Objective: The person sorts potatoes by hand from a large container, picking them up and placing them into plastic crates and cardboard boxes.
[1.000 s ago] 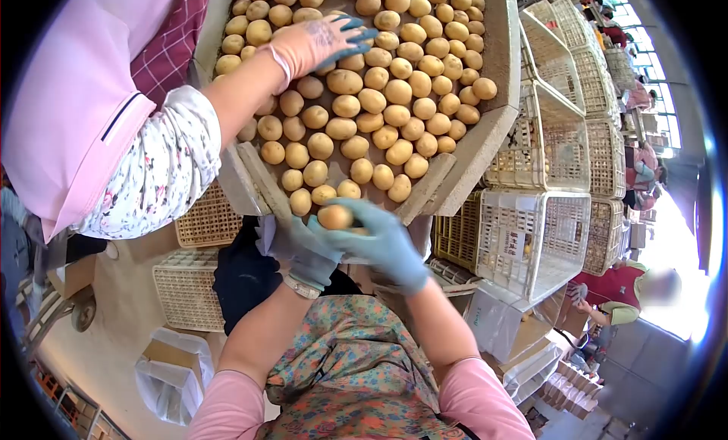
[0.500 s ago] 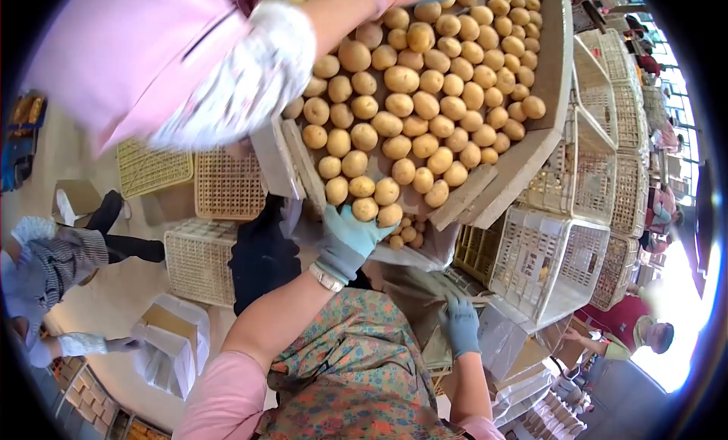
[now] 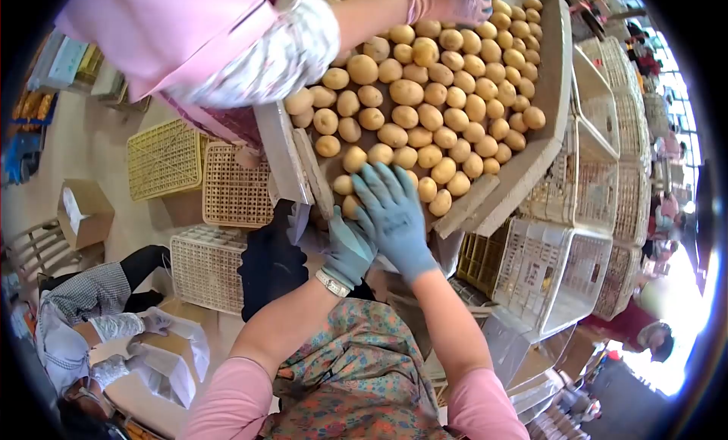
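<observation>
A slanted grey tray (image 3: 523, 171) holds many yellow potatoes (image 3: 425, 99). My right hand (image 3: 390, 212), in a blue glove, lies flat with its fingers spread over the potatoes at the tray's low end. My left hand (image 3: 349, 247), in a grey-blue glove with a watch at the wrist, is just below it at the tray's mouth. Its fingers point up beside a potato (image 3: 349, 206), and the right hand partly covers it. A co-worker's arm in a floral sleeve (image 3: 265, 50) reaches across the tray from the upper left. That person's pink-gloved hand (image 3: 455, 2) is over the far potatoes.
White plastic crates (image 3: 561, 266) stack along the right of the tray. Beige and yellow crates (image 3: 227, 186) stand on the floor at the left. A crouching person (image 3: 91, 319) handles a box lined with a white bag at the lower left. A cardboard box (image 3: 83, 212) sits nearby.
My right hand came up from the bag below and now lies flat over the lowest potatoes. The left hand stayed at the tray's mouth. The co-worker's hand reached further across the tray.
</observation>
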`<act>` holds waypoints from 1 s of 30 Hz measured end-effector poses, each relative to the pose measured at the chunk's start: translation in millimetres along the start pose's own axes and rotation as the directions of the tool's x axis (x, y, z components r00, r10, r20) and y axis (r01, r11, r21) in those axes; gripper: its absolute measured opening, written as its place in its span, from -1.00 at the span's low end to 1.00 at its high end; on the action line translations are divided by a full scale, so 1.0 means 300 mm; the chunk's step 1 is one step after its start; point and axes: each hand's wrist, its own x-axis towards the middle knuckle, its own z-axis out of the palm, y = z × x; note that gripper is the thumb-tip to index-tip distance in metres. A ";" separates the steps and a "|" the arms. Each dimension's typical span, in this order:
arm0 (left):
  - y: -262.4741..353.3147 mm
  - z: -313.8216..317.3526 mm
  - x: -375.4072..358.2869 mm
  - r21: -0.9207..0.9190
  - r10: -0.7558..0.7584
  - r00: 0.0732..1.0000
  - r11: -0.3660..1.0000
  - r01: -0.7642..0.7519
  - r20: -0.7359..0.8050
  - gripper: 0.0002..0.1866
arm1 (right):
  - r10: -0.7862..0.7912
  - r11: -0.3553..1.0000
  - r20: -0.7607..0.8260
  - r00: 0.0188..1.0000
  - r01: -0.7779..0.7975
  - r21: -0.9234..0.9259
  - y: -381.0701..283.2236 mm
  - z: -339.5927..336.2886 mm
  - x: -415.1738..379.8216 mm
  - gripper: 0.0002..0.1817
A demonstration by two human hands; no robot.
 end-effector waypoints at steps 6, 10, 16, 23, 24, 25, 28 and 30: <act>-0.092 0.007 -0.019 0.958 0.373 0.927 -0.277 0.070 0.041 -0.21 | 0.364 0.927 -0.109 0.925 -0.371 -0.054 0.081 -0.057 -0.086 -0.44; -0.100 0.006 0.021 0.975 0.264 0.964 -0.205 0.080 -0.023 -0.22 | 0.291 0.926 -0.114 0.950 -0.310 -0.216 -0.047 -0.084 -0.007 -0.46; -0.091 -0.024 0.090 0.991 -0.028 0.998 -0.123 0.050 -0.054 -0.29 | 0.277 0.960 0.007 0.961 -0.277 -0.028 -0.164 0.058 0.051 -0.45; -0.083 -0.044 0.042 0.992 -0.027 0.999 -0.122 0.021 -0.025 -0.38 | 0.230 0.967 -0.011 0.973 -0.227 0.113 -0.109 0.083 0.070 -0.59; -0.079 -0.053 0.042 0.996 -0.086 0.996 -0.087 0.002 -0.009 -0.39 | 0.283 0.929 0.022 0.959 -0.280 0.244 -0.094 0.060 0.045 -0.53; -0.064 -0.083 0.066 0.996 -0.259 0.963 0.064 -0.064 0.078 -0.40 | 0.312 0.870 -0.033 0.949 -0.272 0.411 -0.093 -0.019 0.020 -0.48; -0.093 -0.049 0.018 0.999 -0.118 0.992 0.003 -0.054 0.054 -0.37 | 0.488 0.746 -0.025 0.873 -0.401 0.532 0.069 -0.261 -0.101 -0.54; -0.092 0.002 -0.011 0.980 0.231 0.973 -0.184 0.073 -0.029 -0.31 | 0.889 0.356 -0.218 0.402 -0.309 0.882 0.198 -0.368 -0.157 -0.68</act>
